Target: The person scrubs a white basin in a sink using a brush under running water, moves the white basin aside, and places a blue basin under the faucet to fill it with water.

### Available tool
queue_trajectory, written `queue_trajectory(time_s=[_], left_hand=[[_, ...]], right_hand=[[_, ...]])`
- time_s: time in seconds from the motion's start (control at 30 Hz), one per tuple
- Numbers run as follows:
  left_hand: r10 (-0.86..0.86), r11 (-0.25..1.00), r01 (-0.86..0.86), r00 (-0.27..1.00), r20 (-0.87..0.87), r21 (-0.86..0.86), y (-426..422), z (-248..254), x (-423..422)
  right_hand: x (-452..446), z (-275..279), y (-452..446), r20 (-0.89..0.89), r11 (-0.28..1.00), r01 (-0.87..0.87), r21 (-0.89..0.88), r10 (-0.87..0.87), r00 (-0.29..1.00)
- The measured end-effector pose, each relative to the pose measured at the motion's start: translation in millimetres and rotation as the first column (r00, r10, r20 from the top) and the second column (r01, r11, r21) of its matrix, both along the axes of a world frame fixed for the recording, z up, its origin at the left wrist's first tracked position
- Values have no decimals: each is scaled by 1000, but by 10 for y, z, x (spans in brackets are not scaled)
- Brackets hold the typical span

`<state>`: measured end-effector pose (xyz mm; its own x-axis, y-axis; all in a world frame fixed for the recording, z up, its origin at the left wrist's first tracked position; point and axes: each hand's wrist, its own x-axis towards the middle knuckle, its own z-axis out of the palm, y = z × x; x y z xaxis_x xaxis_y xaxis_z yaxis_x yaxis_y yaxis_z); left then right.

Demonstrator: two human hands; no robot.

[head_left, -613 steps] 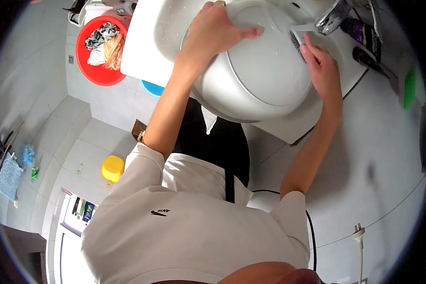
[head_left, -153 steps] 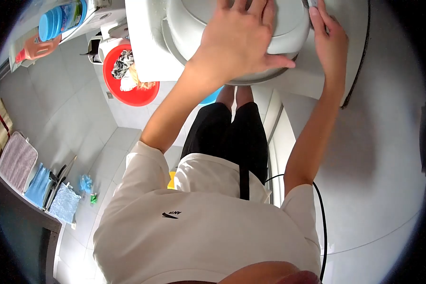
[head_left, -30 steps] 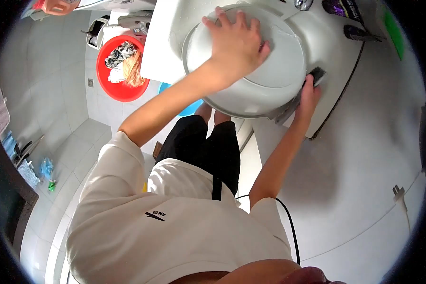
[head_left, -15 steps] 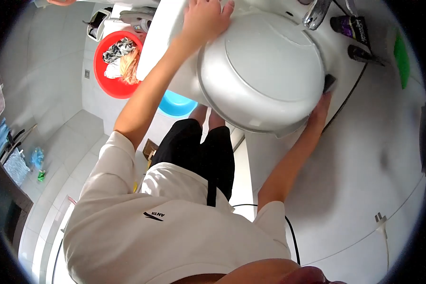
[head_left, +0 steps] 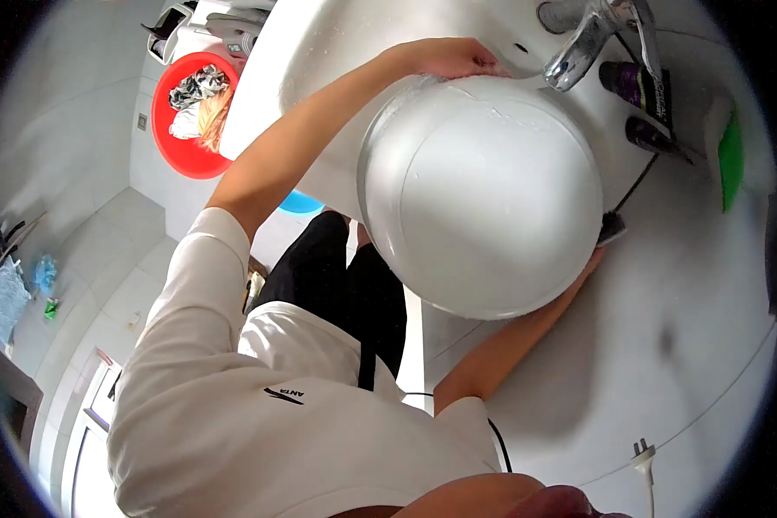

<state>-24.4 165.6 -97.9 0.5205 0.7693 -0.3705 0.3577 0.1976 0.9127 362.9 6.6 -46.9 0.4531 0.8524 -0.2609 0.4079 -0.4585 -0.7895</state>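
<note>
A large round white-and-silver pot (head_left: 492, 198) is held tilted over the front of the white sink (head_left: 328, 52), with wet marks along its upper edge. My left hand (head_left: 457, 59) touches the upper rim with its fingers curled. Whether anything is inside those fingers is hidden. A dark handle-like block (head_left: 613, 229) sits at the pot's right edge. My right hand (head_left: 594, 261) grips the pot there from below, its fingers mostly hidden behind the pot.
A chrome faucet (head_left: 583, 56) stands just beyond the pot. Dark tubes (head_left: 634, 86) and a green brush (head_left: 731, 160) lie on the right of the counter. A red basin (head_left: 165, 129) with cloths and part of a blue basin (head_left: 300, 204) are at the left. A plug (head_left: 642, 456) hangs lower right.
The pot has shifted lower in view and turned its round face more toward me. My left hand has moved along the upper rim to the right, its fingers now curled. My right hand moved down with the pot.
</note>
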Motion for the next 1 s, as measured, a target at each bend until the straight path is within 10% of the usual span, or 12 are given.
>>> queue_trajectory(time_s=[0.1,0.17,0.4,0.5,0.8,1.0], left_hand=[[-84,992,94,990,-111,85,179,-7,261],[-235,856,239,970,-66,459,350,-201,366],[-38,764,25,999,6,645,256,-73,542],[-259,834,156,957,127,530,218,28,386],[134,942,-76,978,-160,325,-188,99,-31],[-190,875,312,924,-331,370,242,197,321]], right_hand=[[-33,113,-159,-4,996,66,54,-66,998],[-77,160,-243,-7,991,103,90,-102,995],[-188,290,-411,-46,963,189,193,-184,982],[-228,338,-459,-63,950,220,222,-211,976],[-366,397,-543,-89,919,271,286,-256,963],[-460,478,-622,-85,901,308,304,-297,951]])
